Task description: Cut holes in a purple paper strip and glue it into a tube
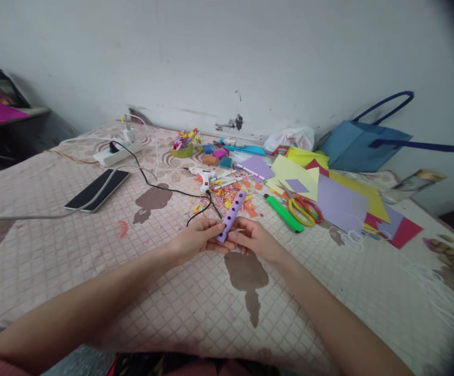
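Both hands meet around a purple paper tube with black dots (233, 211), tilted with its upper end away from me. My left hand (201, 236) pinches its lower end between thumb and fingers. On the other side, my right hand (255, 237) has its thumb and bent fingers against the tube's lower part. Just beyond the tube lie paper scraps (227, 197) in many colours and a white glue gun (204, 179) with a black cord. A green cutter knife (284, 213) and scissors with yellow and orange handles (303, 209) lie right of my right hand.
Coloured paper sheets (342, 201), a blue bag (368, 145) and an hourglass-like jar (412, 187) stand or lie to the right. White string (354, 239) trails there. A phone (97, 190) and power strip (117, 151) with cables are at left. A bowl of scraps (182, 150) sits near the wall.
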`<state>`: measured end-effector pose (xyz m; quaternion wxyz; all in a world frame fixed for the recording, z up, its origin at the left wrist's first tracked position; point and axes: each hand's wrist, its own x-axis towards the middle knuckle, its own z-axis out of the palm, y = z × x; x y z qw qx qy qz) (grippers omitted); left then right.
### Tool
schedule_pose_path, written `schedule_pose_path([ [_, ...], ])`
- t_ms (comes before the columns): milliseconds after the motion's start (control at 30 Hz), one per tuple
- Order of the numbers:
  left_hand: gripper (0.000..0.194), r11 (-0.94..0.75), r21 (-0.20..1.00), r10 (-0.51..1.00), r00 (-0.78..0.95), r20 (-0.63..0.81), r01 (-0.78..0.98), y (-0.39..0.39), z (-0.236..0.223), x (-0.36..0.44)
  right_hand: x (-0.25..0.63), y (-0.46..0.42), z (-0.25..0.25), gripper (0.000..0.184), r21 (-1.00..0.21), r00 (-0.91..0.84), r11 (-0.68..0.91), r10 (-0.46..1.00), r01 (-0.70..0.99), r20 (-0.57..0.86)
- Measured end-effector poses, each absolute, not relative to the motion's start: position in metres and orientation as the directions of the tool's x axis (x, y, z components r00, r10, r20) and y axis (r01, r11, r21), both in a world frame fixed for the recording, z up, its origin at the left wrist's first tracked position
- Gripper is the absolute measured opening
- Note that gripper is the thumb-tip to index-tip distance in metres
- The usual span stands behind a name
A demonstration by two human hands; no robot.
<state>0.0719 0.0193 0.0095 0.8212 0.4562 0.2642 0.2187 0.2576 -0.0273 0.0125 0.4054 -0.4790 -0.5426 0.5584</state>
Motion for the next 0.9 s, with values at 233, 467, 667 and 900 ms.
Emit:
schedule_pose_path([
  [233,0.032,0.503,0.851,0.617,0.752,-0.232,-0.150,0.019,0.010,0.072,0.274,-0.021,0.017,0.026,-0.968,-0.028,0.058,0.998,0.243,0.053],
  [467,0.022,0.558,0.813,0.598,0.760,-0.256,-0.165,0.021,0.008,0.071,0.304,-0.013,0.028,0.029,-0.944,0.343,0.177,0.900,0.278,0.269],
  [667,0.020,0.569,0.801,0.600,0.761,-0.248,-0.188,0.021,0.008,0.071,0.314,-0.012,0.032,0.038,-0.934,0.479,0.217,0.812,0.284,0.334],
  [900,0.025,0.560,0.806,0.576,0.788,-0.215,-0.190,0.019,0.006,0.072,0.280,-0.017,0.018,0.037,-0.982,0.090,0.111,0.988,0.152,0.126],
])
